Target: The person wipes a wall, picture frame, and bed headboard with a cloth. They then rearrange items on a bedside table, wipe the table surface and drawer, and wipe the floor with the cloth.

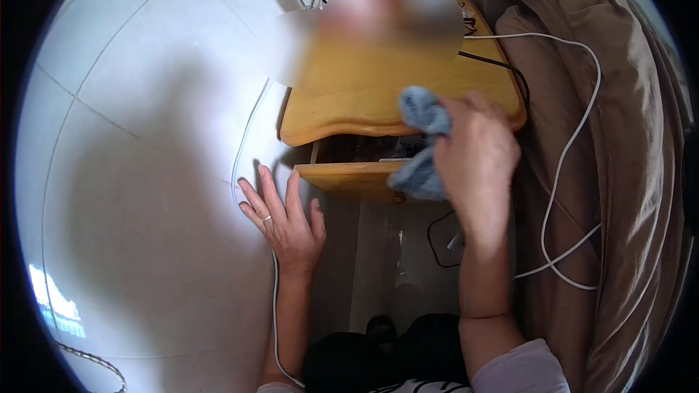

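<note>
- The cloth (419,178) is showing a muted blue-grey colour and is looking soft, crumpled and slightly blurred, with one bunched part rising above the fingers and a looser part hanging below.
- The cloth is lying on the left side of the right hand (477,153), its middle disappearing into the grip between thumb and fingers.
- The right hand is closing around the cloth, pinching it, and the person is holding it over the front edge of the wooden tabletop (349,105) and the partly open drawer (342,180).
- The lower part of the cloth is covering the right portion of the drawer front; whether it is touching the wood, one cannot tell.
- The left hand (287,229) is holding nothing and is spreading its fingers wide beside the drawer's left corner, a ring (267,217) showing on one finger; contact with the corner is hard to tell.
- A white cable (598,76) is looping over brown fabric (630,175) to the right of the tabletop.
</note>
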